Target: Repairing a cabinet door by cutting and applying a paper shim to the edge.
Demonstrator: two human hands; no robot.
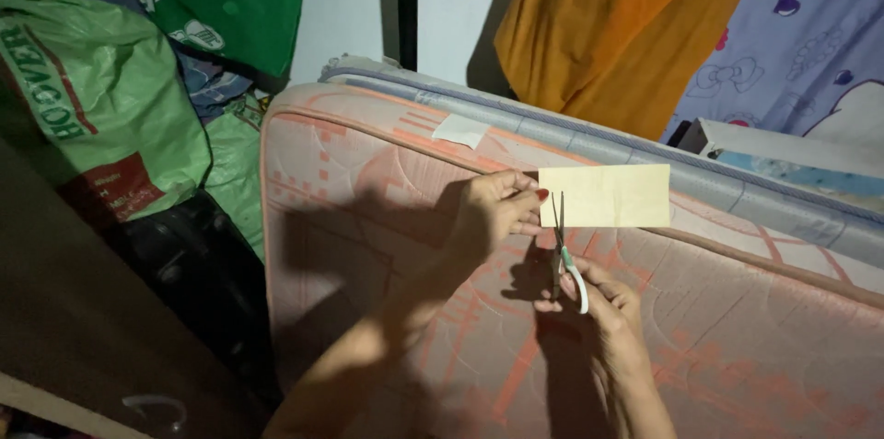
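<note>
The left hand [493, 209] pinches the left end of a pale yellow paper strip [608, 195], holding it flat and level above a pink patterned mattress [387, 245]. At about five o'clock from that hand, the right hand [603, 310] grips small scissors [562, 250] by their light handles, blades pointing toward twelve o'clock and meeting the strip's lower edge near its left end. An orange cloth [608, 24] hangs at twelve o'clock; green sacks [101, 98] sit at nine o'clock.
</note>
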